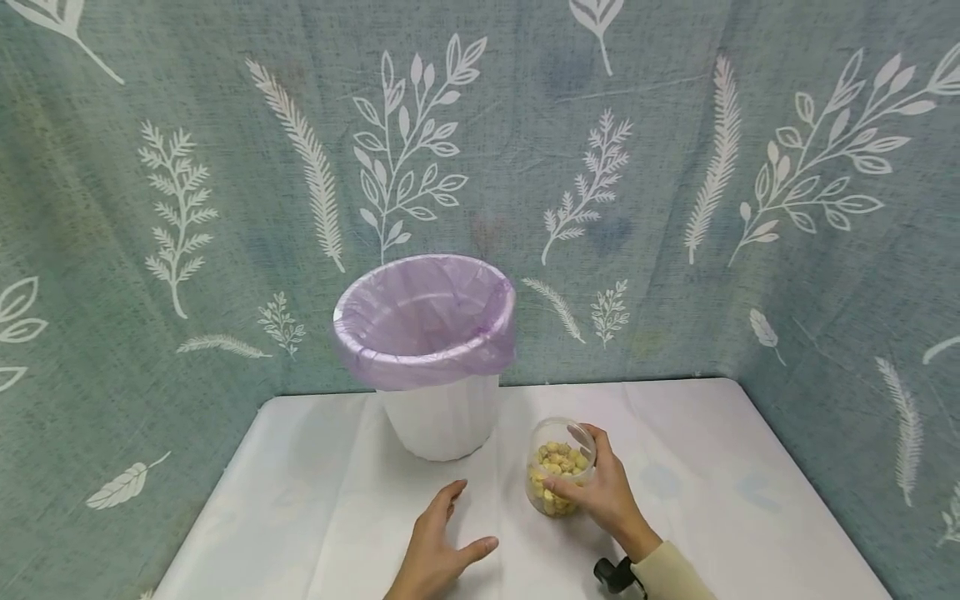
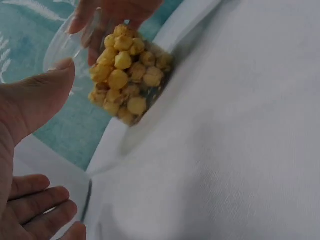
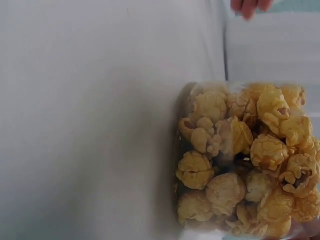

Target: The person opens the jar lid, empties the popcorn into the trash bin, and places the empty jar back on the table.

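Observation:
My right hand (image 1: 606,492) grips a clear, lidless jar (image 1: 534,452), with thumb and fingers round its upper part. Yellow popcorn (image 1: 558,460) fills the lower portion of the jar; the right wrist view shows the popcorn (image 3: 225,192) close up through the wall. The jar is upright, at or just above the tabletop; I cannot tell if its base touches. To the left of the jar, my left hand (image 1: 437,546) is held with spread fingers and holds nothing. In the left wrist view, its thumb (image 2: 42,100) points toward the jar, a gap apart.
A white bin (image 1: 442,421) lined with a purple bag (image 1: 420,367) stands behind the hands, left of the jar. A white cloth (image 1: 292,492) covers the table. Green leaf-patterned curtains (image 1: 495,167) enclose the back and sides. A black device (image 1: 615,575) sits by the right wrist.

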Available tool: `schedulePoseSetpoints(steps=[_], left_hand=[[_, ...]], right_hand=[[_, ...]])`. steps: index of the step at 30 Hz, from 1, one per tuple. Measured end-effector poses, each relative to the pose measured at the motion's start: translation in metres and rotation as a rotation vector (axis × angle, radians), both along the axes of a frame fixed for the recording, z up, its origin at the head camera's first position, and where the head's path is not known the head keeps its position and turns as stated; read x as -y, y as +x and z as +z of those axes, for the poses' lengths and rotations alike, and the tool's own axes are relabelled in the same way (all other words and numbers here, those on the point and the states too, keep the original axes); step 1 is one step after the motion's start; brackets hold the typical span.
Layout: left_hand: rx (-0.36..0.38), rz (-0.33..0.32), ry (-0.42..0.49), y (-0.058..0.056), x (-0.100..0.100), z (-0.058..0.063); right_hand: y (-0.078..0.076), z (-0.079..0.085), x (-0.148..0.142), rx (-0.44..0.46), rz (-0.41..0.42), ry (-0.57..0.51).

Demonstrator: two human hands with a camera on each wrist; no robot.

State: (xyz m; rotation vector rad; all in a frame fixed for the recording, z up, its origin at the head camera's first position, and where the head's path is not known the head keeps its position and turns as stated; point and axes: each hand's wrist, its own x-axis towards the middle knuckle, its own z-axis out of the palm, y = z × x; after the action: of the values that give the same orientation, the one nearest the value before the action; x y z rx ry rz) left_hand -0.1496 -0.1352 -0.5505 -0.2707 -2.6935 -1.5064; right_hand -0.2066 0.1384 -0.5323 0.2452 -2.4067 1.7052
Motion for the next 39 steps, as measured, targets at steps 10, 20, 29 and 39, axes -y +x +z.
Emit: schedulePoseSetpoints(steps=[10,20,29,39], left_hand=[[0.014,-0.106,0.156,-0.003,-0.020,-0.013],[-0.032,-0.139,0.188,-0.002,-0.036,-0.017],[-0.084,-0.128,0.225,0.003,-0.047,-0.011],[-0.176,-0.096,0.259,0.003,-0.058,-0.004]], right_hand=[[0.026,0.005,0.019,-0.015,0.083,-0.069],[0.045,0.013,0.031,-0.011,0.123,-0.125],[0.055,0.022,0.038,-0.010,0.136,-0.201],[0.059,0.033,0.035,-0.002,0.139,-0.218]])
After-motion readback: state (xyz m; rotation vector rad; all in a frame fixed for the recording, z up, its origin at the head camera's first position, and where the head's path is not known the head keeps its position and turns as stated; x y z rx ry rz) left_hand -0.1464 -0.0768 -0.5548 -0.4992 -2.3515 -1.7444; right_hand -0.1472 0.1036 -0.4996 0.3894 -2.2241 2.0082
